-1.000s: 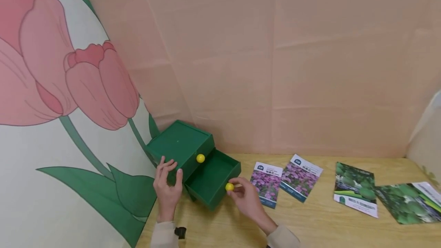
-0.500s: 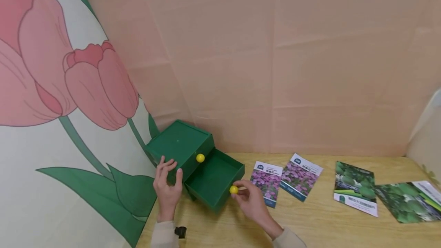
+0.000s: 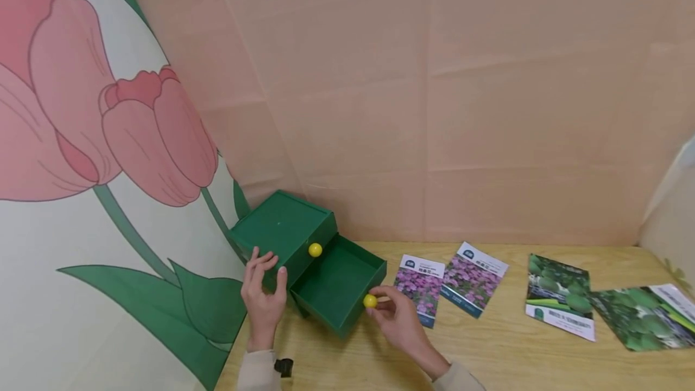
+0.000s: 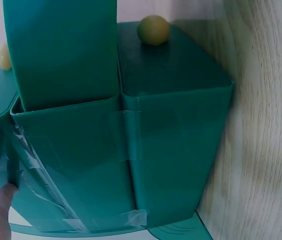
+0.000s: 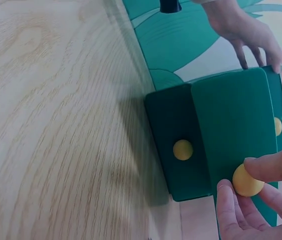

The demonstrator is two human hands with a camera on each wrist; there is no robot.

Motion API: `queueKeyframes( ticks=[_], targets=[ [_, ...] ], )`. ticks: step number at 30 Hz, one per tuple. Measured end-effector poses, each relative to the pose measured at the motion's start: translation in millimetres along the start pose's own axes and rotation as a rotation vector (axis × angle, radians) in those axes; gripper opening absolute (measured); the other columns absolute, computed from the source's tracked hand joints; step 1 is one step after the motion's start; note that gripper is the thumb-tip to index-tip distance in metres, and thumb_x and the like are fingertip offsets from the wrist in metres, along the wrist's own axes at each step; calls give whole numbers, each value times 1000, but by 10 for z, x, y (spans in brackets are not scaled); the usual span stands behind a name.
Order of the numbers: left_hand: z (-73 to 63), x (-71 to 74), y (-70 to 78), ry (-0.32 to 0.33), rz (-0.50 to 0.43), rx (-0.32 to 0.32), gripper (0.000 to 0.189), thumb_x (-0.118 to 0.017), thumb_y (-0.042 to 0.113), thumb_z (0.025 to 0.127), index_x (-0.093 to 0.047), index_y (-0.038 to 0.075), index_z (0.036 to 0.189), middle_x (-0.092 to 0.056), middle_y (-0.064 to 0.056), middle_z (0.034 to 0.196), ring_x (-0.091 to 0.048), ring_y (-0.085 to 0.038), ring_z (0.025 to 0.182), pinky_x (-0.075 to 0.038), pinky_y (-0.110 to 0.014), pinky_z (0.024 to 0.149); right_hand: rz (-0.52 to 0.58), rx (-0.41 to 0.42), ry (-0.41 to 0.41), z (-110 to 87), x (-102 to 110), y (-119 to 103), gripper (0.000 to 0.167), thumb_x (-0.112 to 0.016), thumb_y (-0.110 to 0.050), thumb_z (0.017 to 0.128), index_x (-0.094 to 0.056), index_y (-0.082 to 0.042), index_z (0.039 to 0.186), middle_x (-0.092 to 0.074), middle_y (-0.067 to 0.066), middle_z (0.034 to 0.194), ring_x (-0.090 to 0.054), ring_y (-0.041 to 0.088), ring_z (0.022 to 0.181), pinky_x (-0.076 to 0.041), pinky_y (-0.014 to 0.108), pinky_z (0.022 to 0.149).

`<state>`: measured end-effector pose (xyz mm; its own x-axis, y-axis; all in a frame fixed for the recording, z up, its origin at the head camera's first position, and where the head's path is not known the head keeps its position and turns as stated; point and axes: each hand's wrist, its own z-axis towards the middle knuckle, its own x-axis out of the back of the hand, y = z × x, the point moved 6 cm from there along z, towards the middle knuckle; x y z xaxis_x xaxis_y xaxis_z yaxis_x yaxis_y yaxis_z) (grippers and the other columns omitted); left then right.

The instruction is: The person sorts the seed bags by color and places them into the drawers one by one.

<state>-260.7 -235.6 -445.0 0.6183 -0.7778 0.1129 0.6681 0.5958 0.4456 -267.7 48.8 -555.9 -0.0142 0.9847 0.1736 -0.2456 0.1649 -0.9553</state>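
Observation:
A small green drawer unit [image 3: 282,222] stands on the table in the head view. Its middle drawer [image 3: 339,276] is pulled far out, showing the green inside. My right hand [image 3: 399,324] pinches that drawer's round yellow knob [image 5: 247,181] between thumb and fingers. Above it, the top drawer is closed and has a yellow knob [image 3: 315,250] of its own. In the right wrist view the bottom drawer [image 5: 168,120] is closed too. My left hand [image 3: 263,297] rests on the unit's near left edge, fingers fairly straight over the top and side. Clear tape [image 4: 53,175] crosses the side panel.
Two packets with pink flowers [image 3: 420,288] [image 3: 475,279] lie right of the drawer on the wooden table [image 3: 505,355]. Two green leafy packets [image 3: 560,294] [image 3: 646,318] lie farther right. A tulip-patterned wall [image 3: 157,137] rises close on the left.
My right hand has drawn the middle drawer somewhat farther out, toward the lower right, most of it in the first half second. The left hand has stayed on the unit.

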Motion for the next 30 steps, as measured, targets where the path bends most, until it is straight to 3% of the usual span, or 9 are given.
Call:
queueKeyframes(
  ticks=[6, 11, 14, 18, 23, 25, 30],
  targets=[
    [-74, 12, -194, -35, 26, -1, 35, -79, -17, 81, -76, -5, 114, -71, -28, 122, -53, -60, 136, -39, -48, 128, -19, 16, -2, 11, 84, 18, 38, -83, 10, 85, -72, -1, 119, -75, 17, 117, -79, 30, 95, -65, 21, 81],
    [-143, 43, -226, -100, 61, 79, 40, -79, -5, 90, -75, 4, 129, -69, -19, 138, -48, -52, 147, -32, -28, 130, -17, 29, -16, 40, 157, 49, 36, -82, 10, 86, -70, 4, 120, -73, 22, 117, -78, 33, 94, -67, 26, 79],
    [-187, 39, -164, -142, 99, 141, 41, -78, 1, 94, -72, 5, 135, -66, -16, 146, -46, -48, 150, -29, -17, 126, -14, -1, -7, 50, 225, 87, 36, -81, 10, 87, -70, 3, 121, -73, 20, 117, -77, 30, 95, -66, 26, 80],
    [-233, 37, -30, -175, 136, 214, 41, -77, 3, 96, -71, 5, 136, -63, -12, 149, -57, -41, 141, -44, -12, 113, -18, -21, 25, 70, 340, 105, 35, -79, 11, 88, -72, -1, 119, -74, 17, 114, -76, 27, 95, -65, 25, 80],
    [-345, 34, 146, -201, 138, 282, 37, -79, 3, 95, -72, 4, 132, -62, -8, 150, -64, -29, 130, -66, -36, 93, -55, -19, 49, 106, 477, 108, 35, -78, 11, 89, -72, -3, 121, -75, 17, 115, -77, 28, 97, -65, 24, 82],
    [-405, 24, 218, -203, 126, 283, 36, -80, 1, 94, -73, 4, 129, -63, -9, 147, -64, -26, 128, -67, -37, 89, -86, -10, 55, 119, 534, 103, 36, -78, 10, 89, -72, -4, 121, -75, 18, 117, -76, 29, 98, -65, 23, 82],
    [-523, -30, 439, -221, 94, 234, 38, -82, -1, 91, -74, 12, 126, -72, -6, 129, -67, -17, 113, -60, -20, 82, -144, 18, 82, 159, 689, 118, 34, -78, 8, 90, -72, -5, 121, -75, 19, 118, -76, 29, 100, -65, 23, 83]
  ],
)
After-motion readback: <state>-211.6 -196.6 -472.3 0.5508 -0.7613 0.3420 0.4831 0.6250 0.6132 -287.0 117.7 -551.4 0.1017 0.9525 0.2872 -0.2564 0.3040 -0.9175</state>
